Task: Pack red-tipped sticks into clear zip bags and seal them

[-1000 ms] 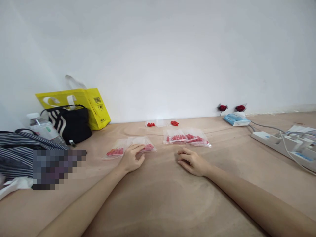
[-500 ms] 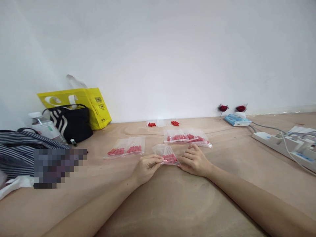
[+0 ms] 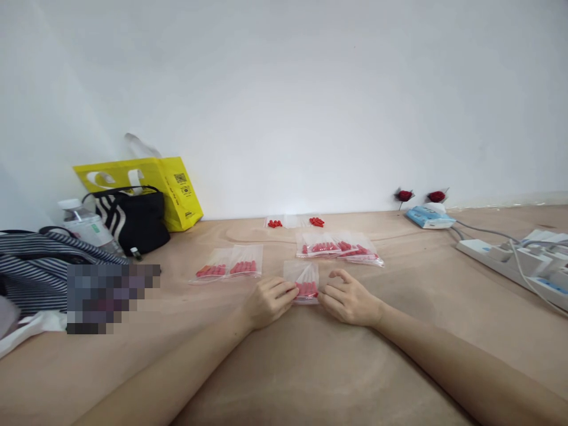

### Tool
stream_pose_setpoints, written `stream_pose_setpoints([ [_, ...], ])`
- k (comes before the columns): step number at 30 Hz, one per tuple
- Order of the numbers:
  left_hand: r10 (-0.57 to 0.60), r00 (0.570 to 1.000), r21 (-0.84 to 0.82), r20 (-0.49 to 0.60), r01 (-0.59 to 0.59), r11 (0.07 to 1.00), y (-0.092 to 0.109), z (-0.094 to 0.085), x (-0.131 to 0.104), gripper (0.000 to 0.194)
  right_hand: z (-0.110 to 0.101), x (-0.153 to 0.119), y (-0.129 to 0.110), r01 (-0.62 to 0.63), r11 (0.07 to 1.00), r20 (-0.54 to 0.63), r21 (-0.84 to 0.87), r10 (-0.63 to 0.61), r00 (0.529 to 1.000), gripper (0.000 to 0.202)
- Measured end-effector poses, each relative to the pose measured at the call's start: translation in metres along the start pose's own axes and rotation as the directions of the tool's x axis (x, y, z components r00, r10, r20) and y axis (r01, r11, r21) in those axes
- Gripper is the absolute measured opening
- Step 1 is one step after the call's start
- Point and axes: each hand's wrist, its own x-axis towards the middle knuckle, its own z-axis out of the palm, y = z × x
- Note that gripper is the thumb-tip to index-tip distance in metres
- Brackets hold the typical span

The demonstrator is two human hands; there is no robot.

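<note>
A clear plastic bag (image 3: 302,274) with several red capsule-like pieces lies flat on the wooden table (image 3: 284,367) between my hands. The fingers of my left hand (image 3: 271,300) are closed at its lower left edge. At the lower right edge, my right hand (image 3: 350,300) pinches the bag, its index finger curled above. More bags of red pieces lie at the left (image 3: 244,267) and beyond my right hand (image 3: 322,245). Two further small heaps of red pieces (image 3: 274,223) rest on clear plastic near the wall.
At the left are a yellow bag (image 3: 181,201), a black bag (image 3: 137,219), a bottle (image 3: 91,228) and striped cloth (image 3: 31,272). A blue tissue pack (image 3: 429,217), red flowers (image 3: 404,195) and a power strip (image 3: 510,266) are at the right.
The bag between my hands has straightened and lies flatter, a little nearer to me. My left hand has turned more palm-down. The whole view has shifted slightly.
</note>
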Motion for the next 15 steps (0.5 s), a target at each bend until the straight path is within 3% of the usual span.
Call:
stream_pose_setpoints([
  [2,-0.049,0.999,-0.062,-0.004,0.049,0.997,-0.002,0.003,-0.003,0.019,0.0,0.001,-0.001,-0.064,0.995,0.041,0.081,0.061,0.997,0.024],
  [4,-0.097,0.995,-0.141,0.015,0.098,0.985,-0.003,0.006,-0.006,0.019,0.0,0.001,-0.001,-0.206,0.957,0.112,0.204,0.186,0.976,0.018],
  [7,-0.186,0.978,-0.245,0.091,0.203,0.948,-0.003,0.005,-0.006,0.014,0.004,0.004,0.001,-0.478,0.821,0.22,0.312,0.427,0.877,0.018],
  [9,-0.256,0.954,-0.314,0.155,0.294,0.903,-0.003,0.002,-0.003,0.016,0.008,0.007,0.002,-0.591,0.741,0.265,0.317,0.529,0.806,0.017],
  [11,-0.334,0.916,-0.385,0.224,0.398,0.833,-0.003,0.0,0.0,0.017,0.012,0.01,0.003,-0.631,0.711,0.311,0.31,0.552,0.774,0.019],
  [15,-0.496,0.817,-0.44,0.296,0.577,0.688,-0.007,0.002,0.002,0.027,0.017,0.012,0.005,-0.618,0.734,0.419,0.282,0.486,0.767,0.028],
])
